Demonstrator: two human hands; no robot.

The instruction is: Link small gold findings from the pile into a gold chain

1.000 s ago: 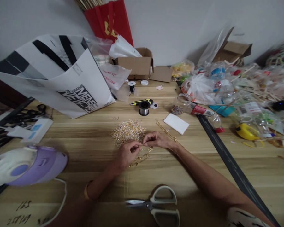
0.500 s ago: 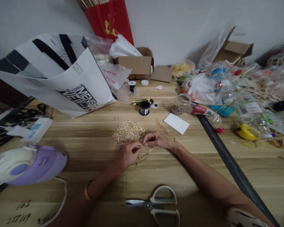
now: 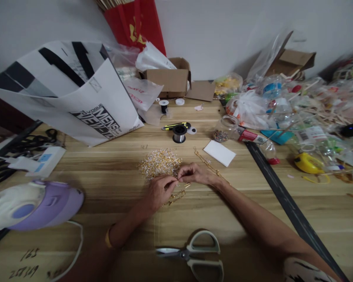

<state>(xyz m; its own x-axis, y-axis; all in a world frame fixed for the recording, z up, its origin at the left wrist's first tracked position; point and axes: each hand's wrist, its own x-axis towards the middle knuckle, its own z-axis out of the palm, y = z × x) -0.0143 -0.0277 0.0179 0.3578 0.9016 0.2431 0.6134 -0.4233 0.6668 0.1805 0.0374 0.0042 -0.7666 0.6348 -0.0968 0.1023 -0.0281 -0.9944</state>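
My left hand point(image 3: 161, 190) and my right hand point(image 3: 194, 173) meet fingertip to fingertip just in front of a heap of gold and silver beads point(image 3: 159, 162). Both are closed in a pinch; whatever lies between the fingertips is too small to name. A thin thread point(image 3: 156, 231) hangs below my left hand toward the scissors point(image 3: 191, 252), which lie partly spread near the front edge. Beside my left hand rests a short gold beaded chain point(image 3: 175, 198). Another gold chain point(image 3: 206, 160) runs along the table behind my right wrist.
A spool of clear line point(image 3: 179, 135), a yellow cutter point(image 3: 170, 126) and a white pad point(image 3: 219, 153) lie beyond the beads. At left stand a large white bag point(image 3: 106, 102) and a purple-white appliance point(image 3: 53, 207). Plastic bottles and a bead jar point(image 3: 227, 127) crowd the right.
The hands stay nearly in place, with the fingertips pinched together slightly differently. The things on the table have not moved.
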